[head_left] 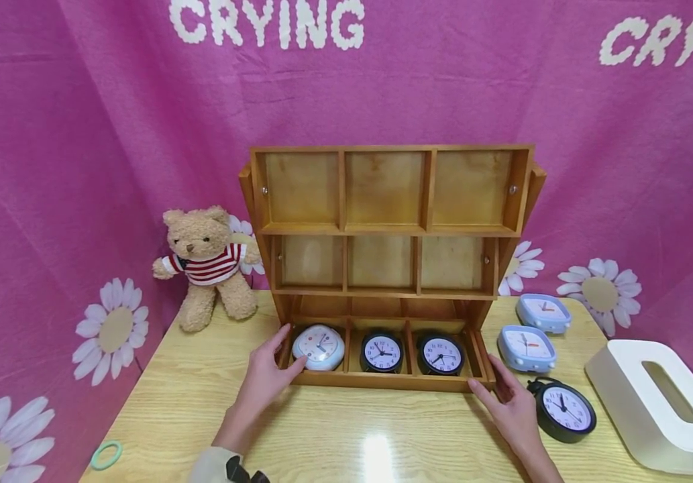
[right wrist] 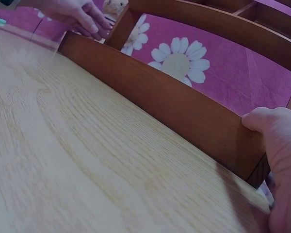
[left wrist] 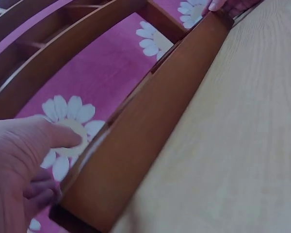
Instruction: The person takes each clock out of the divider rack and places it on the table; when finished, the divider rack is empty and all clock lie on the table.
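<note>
A brown wooden tiered shelf stands on the table, its bottom tier holding three clocks. A light blue rounded clock sits in the left compartment, a black round alarm clock in the middle, and another black alarm clock in the right one. At the front left corner is my left hand, thumb extended over the front edge beside the blue clock, fingers along the outer side. My right hand grips the front right corner, thumb on the front board; its fingers are partly hidden behind the side.
Right of the shelf lie two blue square clocks, one farther back and one nearer. A black alarm clock and white tissue box are nearer. A teddy bear sits back left; a green ring lies front left.
</note>
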`<state>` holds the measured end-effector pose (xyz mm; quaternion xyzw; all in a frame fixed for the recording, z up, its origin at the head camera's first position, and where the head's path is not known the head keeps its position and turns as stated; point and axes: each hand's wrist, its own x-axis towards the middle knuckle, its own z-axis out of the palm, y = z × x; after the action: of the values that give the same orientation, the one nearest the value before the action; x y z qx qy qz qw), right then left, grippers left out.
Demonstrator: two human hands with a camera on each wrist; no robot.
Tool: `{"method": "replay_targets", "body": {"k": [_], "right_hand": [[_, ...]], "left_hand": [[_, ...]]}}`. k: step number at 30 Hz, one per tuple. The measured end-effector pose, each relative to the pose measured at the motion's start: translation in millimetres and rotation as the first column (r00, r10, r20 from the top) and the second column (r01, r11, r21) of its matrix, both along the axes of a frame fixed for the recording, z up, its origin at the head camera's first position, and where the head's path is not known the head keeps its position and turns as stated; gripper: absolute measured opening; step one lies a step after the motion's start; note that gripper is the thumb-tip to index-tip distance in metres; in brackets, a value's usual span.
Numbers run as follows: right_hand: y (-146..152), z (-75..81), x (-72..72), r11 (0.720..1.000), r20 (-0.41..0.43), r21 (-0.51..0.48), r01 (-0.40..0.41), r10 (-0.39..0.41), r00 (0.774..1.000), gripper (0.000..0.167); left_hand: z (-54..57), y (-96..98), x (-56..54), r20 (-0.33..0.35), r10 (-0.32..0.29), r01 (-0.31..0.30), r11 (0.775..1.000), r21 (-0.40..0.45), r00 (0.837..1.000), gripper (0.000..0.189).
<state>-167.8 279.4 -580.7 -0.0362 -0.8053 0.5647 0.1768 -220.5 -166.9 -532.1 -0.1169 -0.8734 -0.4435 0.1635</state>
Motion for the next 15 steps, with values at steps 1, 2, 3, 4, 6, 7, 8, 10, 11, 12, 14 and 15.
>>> {"method": "replay_targets", "body": {"k": [1,2,3,4,6,7,8,10,11,12,14,15], "right_hand": [[0.2,-0.3,-0.1,1.000,-0.011,-0.008,0.000,0.000,1.000,0.066],[0.5,-0.8,-0.5,1.000,-0.022,-0.013,-0.003,0.003,1.000,0.065],[0.6,-1.2,-0.5,1.000,-0.032,-0.017,-0.004,0.004,0.999,0.065],[0.6,-1.7,-0.5,1.000,-0.039,-0.021,-0.008,0.007,0.999,0.064],[0.6,-2.5,-0.7,1.000,-0.050,-0.027,-0.014,0.013,0.999,0.064],[0.9,-2.8,-0.8,1.000,-0.053,-0.022,-0.014,0.013,0.999,0.064],[1.2,-2.8,-1.1,1.000,-0.056,-0.020,-0.015,0.014,0.998,0.064],[1.2,-3.1,-0.7,1.000,-0.057,-0.016,-0.013,0.012,0.998,0.064],[1.1,-3.6,-0.4,1.000,-0.058,-0.014,-0.012,0.011,0.998,0.064],[1.0,-3.8,-0.1,1.000,-0.059,-0.014,-0.012,0.011,0.998,0.064],[1.0,-4.8,0.0,1.000,-0.057,-0.011,-0.010,0.010,0.998,0.064],[0.8,-5.2,0.2,1.000,-0.056,-0.012,-0.010,0.009,0.998,0.064]], "left_hand": [[3.7,2.0,-2.8,0.025,-0.012,0.013,0.999,-0.036,1.000,0.071],[7.1,4.1,-5.4,0.051,-0.019,0.023,0.997,-0.072,0.999,0.071],[9.9,6.2,-7.8,0.079,-0.024,0.033,0.994,-0.105,0.997,0.072],[12.4,8.3,-9.9,0.104,-0.025,0.039,0.989,-0.141,0.994,0.073],[17.1,12.6,-13.2,0.142,-0.020,0.048,0.979,-0.199,0.990,0.074],[19.3,14.9,-14.7,0.159,-0.015,0.050,0.975,-0.217,0.987,0.075],[21.1,17.2,-16.1,0.169,-0.013,0.054,0.970,-0.237,0.985,0.076],[24.1,21.4,-18.0,0.189,-0.002,0.055,0.960,-0.274,0.982,0.077],[25.5,23.3,-18.4,0.201,0.008,0.052,0.956,-0.290,0.980,0.078],[27.0,25.4,-19.0,0.209,0.017,0.049,0.950,-0.308,0.978,0.078],[30.3,29.7,-20.8,0.235,0.042,0.044,0.937,-0.346,0.971,0.079],[32.1,32.0,-21.6,0.254,0.057,0.040,0.931,-0.364,0.966,0.079]]}}
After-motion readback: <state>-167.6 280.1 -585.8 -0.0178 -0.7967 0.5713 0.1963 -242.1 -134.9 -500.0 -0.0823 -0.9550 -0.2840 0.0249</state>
